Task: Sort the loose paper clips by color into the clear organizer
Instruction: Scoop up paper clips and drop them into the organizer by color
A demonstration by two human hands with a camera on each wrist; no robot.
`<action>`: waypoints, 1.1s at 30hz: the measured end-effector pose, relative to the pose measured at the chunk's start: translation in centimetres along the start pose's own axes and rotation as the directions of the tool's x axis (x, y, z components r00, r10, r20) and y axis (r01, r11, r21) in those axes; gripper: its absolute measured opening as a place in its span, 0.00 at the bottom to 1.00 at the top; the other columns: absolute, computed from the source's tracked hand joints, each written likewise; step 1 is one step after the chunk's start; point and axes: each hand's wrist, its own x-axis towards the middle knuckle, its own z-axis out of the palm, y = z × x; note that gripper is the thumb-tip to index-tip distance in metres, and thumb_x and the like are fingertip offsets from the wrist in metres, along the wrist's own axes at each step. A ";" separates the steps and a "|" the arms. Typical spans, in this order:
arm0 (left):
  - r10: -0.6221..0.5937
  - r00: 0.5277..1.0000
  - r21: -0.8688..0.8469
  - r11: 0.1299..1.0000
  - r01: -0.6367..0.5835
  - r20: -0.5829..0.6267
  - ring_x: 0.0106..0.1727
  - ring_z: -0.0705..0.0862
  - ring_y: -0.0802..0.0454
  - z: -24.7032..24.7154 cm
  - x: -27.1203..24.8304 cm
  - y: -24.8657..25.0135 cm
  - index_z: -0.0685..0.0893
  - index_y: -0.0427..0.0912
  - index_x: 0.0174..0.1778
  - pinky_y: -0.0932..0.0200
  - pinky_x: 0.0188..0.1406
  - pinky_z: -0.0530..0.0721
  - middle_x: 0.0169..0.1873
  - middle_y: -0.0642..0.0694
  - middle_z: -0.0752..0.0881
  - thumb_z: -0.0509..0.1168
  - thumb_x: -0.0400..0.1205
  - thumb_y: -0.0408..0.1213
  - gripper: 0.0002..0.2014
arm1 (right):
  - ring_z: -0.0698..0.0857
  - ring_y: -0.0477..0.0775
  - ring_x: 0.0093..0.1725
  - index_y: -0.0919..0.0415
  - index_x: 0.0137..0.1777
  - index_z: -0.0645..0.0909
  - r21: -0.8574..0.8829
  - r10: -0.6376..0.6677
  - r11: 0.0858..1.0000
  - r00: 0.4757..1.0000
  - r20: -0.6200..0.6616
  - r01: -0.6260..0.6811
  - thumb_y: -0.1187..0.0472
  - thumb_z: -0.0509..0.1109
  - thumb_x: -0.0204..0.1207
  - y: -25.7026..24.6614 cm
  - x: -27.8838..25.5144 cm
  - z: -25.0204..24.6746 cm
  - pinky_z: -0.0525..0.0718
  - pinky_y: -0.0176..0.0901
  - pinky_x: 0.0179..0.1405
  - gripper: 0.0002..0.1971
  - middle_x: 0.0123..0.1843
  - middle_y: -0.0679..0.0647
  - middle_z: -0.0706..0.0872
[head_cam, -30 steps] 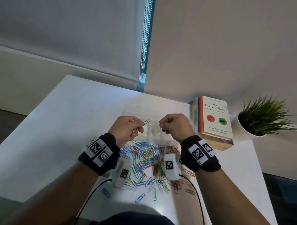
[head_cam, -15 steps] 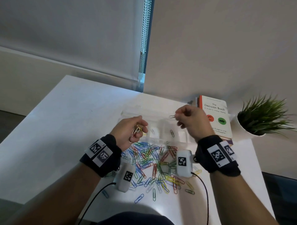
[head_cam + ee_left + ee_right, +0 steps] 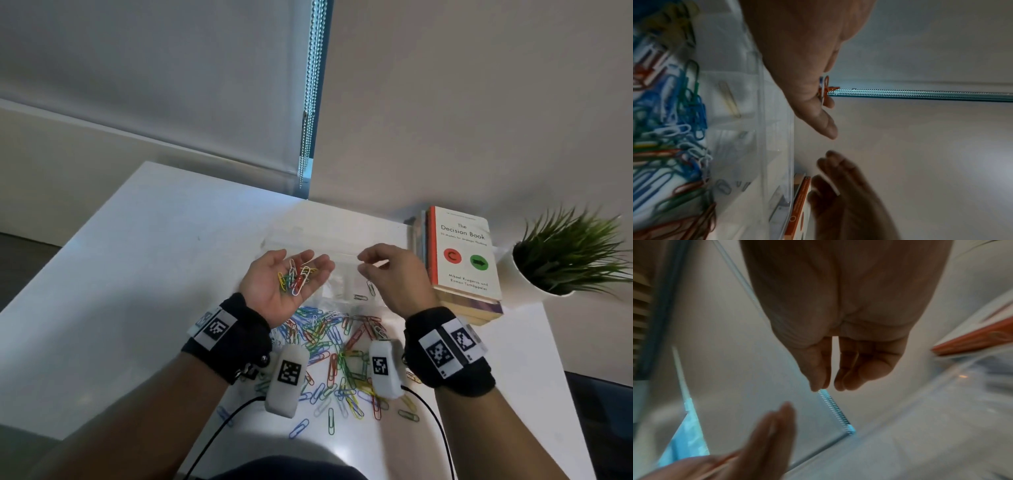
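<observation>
A handful of red, white, yellow and green paper clips (image 3: 296,277) lies in my left hand (image 3: 308,263), which is palm up with fingers spread flat, above the clear organizer's (image 3: 342,281) left part. A red clip (image 3: 825,91) peeks past its fingers in the left wrist view. My right hand (image 3: 363,265) hovers over the organizer's right part, thumb and fingers loosely bent and apart, holding nothing (image 3: 828,386). Single clips (image 3: 370,286) lie in the organizer's compartments. The mixed pile of loose clips (image 3: 339,346) spreads on the white table between my wrists.
A stack of books (image 3: 462,253) stands right of the organizer, with a potted plant (image 3: 568,253) beyond it. A bead chain (image 3: 310,102) hangs by the blind at the back. The table's left edge (image 3: 68,246) drops off to the floor.
My left hand turned palm up and opened, showing the clips it gripped. My right hand no longer pinches the clip it held and has drifted left toward the left hand.
</observation>
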 end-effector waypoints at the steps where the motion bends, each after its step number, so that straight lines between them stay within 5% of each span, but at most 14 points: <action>1: -0.005 1.000 0.006 1.000 0.005 0.005 0.48 0.89 0.28 0.0 0.0 -0.2 0.80 0.26 0.51 0.36 0.46 0.89 0.50 0.25 0.87 0.49 0.89 0.42 0.21 | 0.82 0.44 0.40 0.51 0.47 0.86 0.010 -0.061 0.998 0.998 0.001 0.061 0.59 0.74 0.74 -1.1 -0.5 0.1 0.80 0.40 0.47 0.03 0.45 0.46 0.86; 3: -0.005 1.000 0.006 1.000 0.005 0.012 0.47 0.89 0.29 0.1 0.2 -0.7 0.80 0.27 0.52 0.35 0.46 0.89 0.49 0.25 0.87 0.49 0.89 0.42 0.21 | 0.78 0.40 0.37 0.52 0.45 0.87 -0.004 -0.190 0.982 0.981 0.048 0.190 0.58 0.76 0.72 -3.1 -1.4 0.7 0.78 0.36 0.41 0.03 0.43 0.46 0.85; 5: 0.007 1.000 0.037 0.999 -0.007 -0.004 0.40 0.89 0.35 0.1 0.3 -0.9 0.81 0.28 0.52 0.46 0.38 0.90 0.42 0.29 0.88 0.50 0.88 0.42 0.21 | 0.77 0.38 0.37 0.52 0.46 0.88 -0.019 -0.270 0.961 0.948 0.167 0.277 0.58 0.78 0.69 -4.4 -2.2 1.7 0.75 0.31 0.40 0.07 0.41 0.46 0.84; 8: 0.015 1.000 0.116 0.993 -0.014 -0.016 0.40 0.88 0.41 0.0 0.4 -0.9 0.83 0.32 0.51 0.52 0.43 0.85 0.44 0.33 0.89 0.53 0.86 0.42 0.18 | 0.81 0.43 0.41 0.52 0.48 0.87 -0.074 -0.293 0.941 0.907 0.303 0.329 0.58 0.79 0.65 -4.8 -2.7 3.1 0.78 0.36 0.44 0.11 0.45 0.48 0.83; 12: 0.003 1.000 0.142 0.990 0.001 -0.025 0.45 0.86 0.43 -0.3 0.6 -0.8 0.84 0.34 0.49 0.52 0.46 0.84 0.51 0.35 0.87 0.55 0.85 0.41 0.15 | 0.83 0.50 0.49 0.52 0.51 0.87 -0.100 -0.298 0.934 0.904 0.307 0.342 0.60 0.78 0.67 -4.6 -2.9 3.9 0.81 0.47 0.52 0.13 0.51 0.50 0.82; 17: -0.025 0.998 0.207 0.978 0.037 -0.060 0.38 0.78 0.49 -0.8 1.0 -1.2 0.82 0.39 0.40 0.60 0.23 0.71 0.50 0.42 0.79 0.58 0.82 0.36 0.10 | 0.82 0.56 0.54 0.51 0.54 0.87 -0.188 -0.385 0.863 0.851 0.357 0.469 0.64 0.72 0.72 -4.6 -3.2 4.1 0.82 0.50 0.52 0.12 0.56 0.54 0.81; 21: 0.019 0.998 0.183 0.983 -0.008 -0.056 0.33 0.76 0.50 -0.5 0.6 -1.0 0.81 0.35 0.40 0.60 0.32 0.70 0.37 0.41 0.80 0.59 0.83 0.34 0.09 | 0.84 0.57 0.46 0.52 0.47 0.87 -0.174 -0.453 0.837 0.835 0.312 0.519 0.67 0.68 0.73 -4.3 -3.1 4.3 0.84 0.54 0.43 0.10 0.49 0.54 0.83; 25: 0.029 0.999 0.183 0.983 -0.024 -0.029 0.26 0.77 0.51 -0.6 0.4 -0.7 0.80 0.33 0.42 0.61 0.21 0.77 0.31 0.42 0.79 0.58 0.85 0.34 0.10 | 0.83 0.50 0.46 0.57 0.45 0.89 0.031 -0.423 0.904 0.884 0.199 0.425 0.70 0.71 0.72 -4.4 -2.9 3.7 0.81 0.43 0.49 0.09 0.45 0.53 0.85; 30: 0.032 0.999 0.135 0.990 -0.036 0.034 0.45 0.87 0.42 -1.1 0.2 -0.3 0.81 0.30 0.47 0.49 0.50 0.89 0.44 0.34 0.84 0.57 0.85 0.33 0.11 | 0.81 0.36 0.37 0.58 0.42 0.88 0.297 -0.271 0.924 0.960 0.069 0.239 0.71 0.74 0.72 -4.6 -2.6 3.0 0.75 0.25 0.42 0.08 0.38 0.41 0.84; 33: 0.013 0.999 0.137 0.990 -0.018 0.043 0.45 0.89 0.39 -1.2 -0.3 -0.4 0.80 0.28 0.56 0.48 0.50 0.90 0.46 0.31 0.86 0.57 0.85 0.32 0.12 | 0.79 0.37 0.31 0.55 0.41 0.85 0.319 -0.210 0.932 0.974 0.083 0.174 0.71 0.71 0.74 -4.6 -2.4 2.9 0.77 0.30 0.36 0.09 0.30 0.38 0.84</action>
